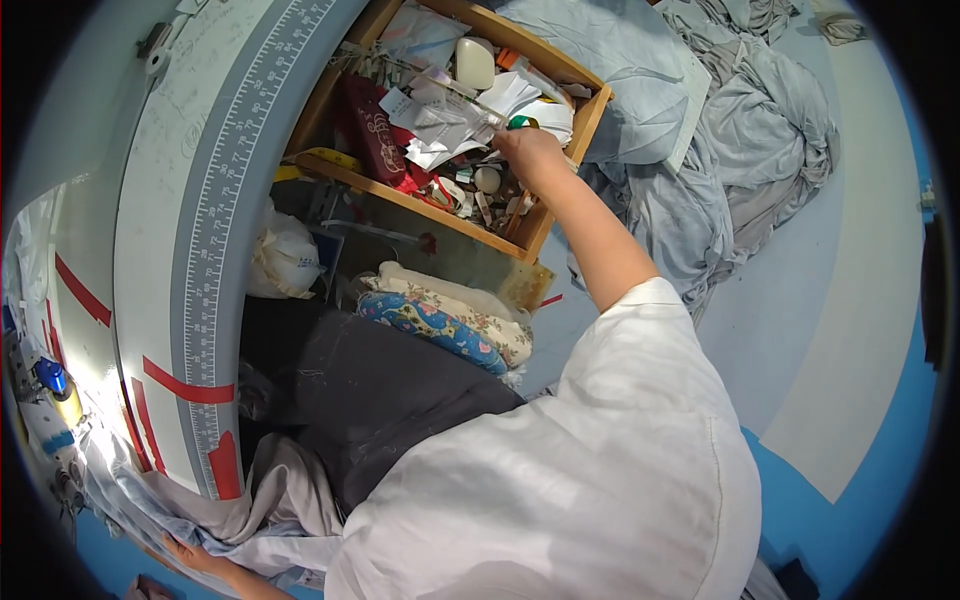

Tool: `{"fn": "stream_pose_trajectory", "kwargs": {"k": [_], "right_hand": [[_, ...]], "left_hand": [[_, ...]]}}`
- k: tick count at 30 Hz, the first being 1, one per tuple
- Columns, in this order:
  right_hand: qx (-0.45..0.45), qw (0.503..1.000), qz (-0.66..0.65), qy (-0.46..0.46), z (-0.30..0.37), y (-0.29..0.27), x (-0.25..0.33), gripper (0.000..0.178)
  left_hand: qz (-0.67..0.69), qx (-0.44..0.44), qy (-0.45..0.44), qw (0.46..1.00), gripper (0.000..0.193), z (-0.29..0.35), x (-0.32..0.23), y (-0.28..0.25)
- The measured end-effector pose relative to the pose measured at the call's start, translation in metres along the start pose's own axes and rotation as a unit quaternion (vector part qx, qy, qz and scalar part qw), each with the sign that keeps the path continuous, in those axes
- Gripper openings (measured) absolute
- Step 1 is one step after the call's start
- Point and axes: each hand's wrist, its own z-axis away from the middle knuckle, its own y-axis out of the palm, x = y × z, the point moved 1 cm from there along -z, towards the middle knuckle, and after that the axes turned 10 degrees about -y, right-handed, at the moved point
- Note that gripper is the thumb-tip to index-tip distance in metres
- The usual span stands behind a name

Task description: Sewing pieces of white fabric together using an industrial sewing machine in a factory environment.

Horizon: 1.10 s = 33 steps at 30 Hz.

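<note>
My right hand [528,157] reaches into an open wooden drawer [450,214], its fingers closed at the drawer's right side. Its fingertips meet the end of a long, thin, clear item [455,88], whose kind I cannot make out. A small green round thing [522,122] lies right by the fingers. Under and around them are crumpled white papers [440,130], a dark red pouch [375,130] and a white rounded case [475,63]. Down at the lower left, my left hand [200,560] rests with fingers stretched out on light grey-blue fabric [240,545].
The white tabletop [155,200] with a ruler strip [215,210] and red tape runs along the left. Below the drawer lie rolled patterned cloths [440,325] and a white plastic bag [285,255]. Heaped grey fabric [745,150] lies at the right. A sewing machine part [60,390] stands far left.
</note>
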Motion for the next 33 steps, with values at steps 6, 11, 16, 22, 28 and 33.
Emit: {"fn": "stream_pose_trajectory", "kwargs": {"k": [6, 11, 16, 22, 28, 33], "right_hand": [[-0.011, 1.0, -0.022, -0.018, 0.001, 0.015, -0.007, 0.029], [-0.04, 0.953, -0.293, 0.064, -0.015, 0.001, -0.013, 0.04], [-0.063, 0.98, -0.188, -0.019, -0.024, -0.014, -0.014, 0.022], [-0.276, 0.939, -0.193, -0.062, 0.013, 0.0, 0.029, 0.015], [-0.151, 0.968, -0.201, 0.019, 0.042, 0.032, 0.077, 0.015], [-0.173, 0.982, -0.071, 0.014, 0.006, 0.046, 0.061, 0.012]], "left_hand": [[-0.018, 0.0, 0.013, 1.0, 0.036, 0.004, -0.009, -0.001], [0.055, 0.012, -0.039, 0.998, 0.038, 0.006, -0.02, 0.004], [0.008, 0.005, 0.003, 1.0, 0.037, 0.002, -0.022, 0.002], [-0.006, 0.0, 0.024, 1.0, 0.036, 0.002, -0.002, -0.002], [0.005, -0.001, 0.029, 1.0, 0.035, 0.005, -0.014, 0.006], [0.053, 0.03, -0.007, 0.998, 0.038, 0.005, -0.002, 0.008]]}}
